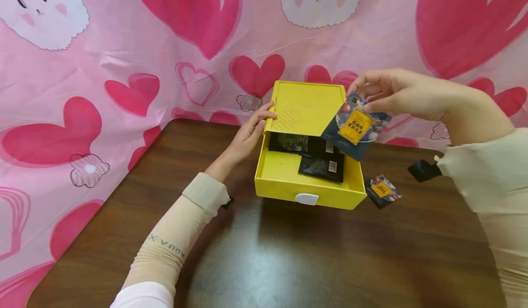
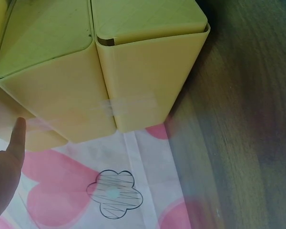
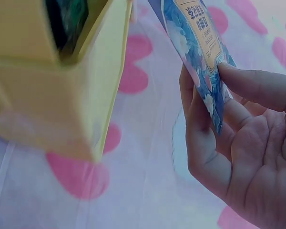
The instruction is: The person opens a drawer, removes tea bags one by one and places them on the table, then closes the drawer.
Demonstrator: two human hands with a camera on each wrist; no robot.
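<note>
Pinching a blue packet (image 1: 357,125) between thumb and fingers of the right hand (image 1: 402,93), right of the frame's centre, above the right side of a pulled-out drawer (image 1: 274,188); gripping only the upper part, probably to leave the orange label (image 1: 354,127) uncovered and the lower half hanging free; resting the left hand (image 1: 249,130), fairly straight-fingered and grasping nothing, on the left edge of the yellow box (image 1: 309,106), presumably to steady it; noting dark packets (image 1: 321,167) inside the drawer, towards the back and right, perhaps flat to fit that low space; noting also a loose packet (image 1: 383,190) on the bench (image 1: 412,244), lower right of centre, just beside the drawer, apparently within easy reach
</note>
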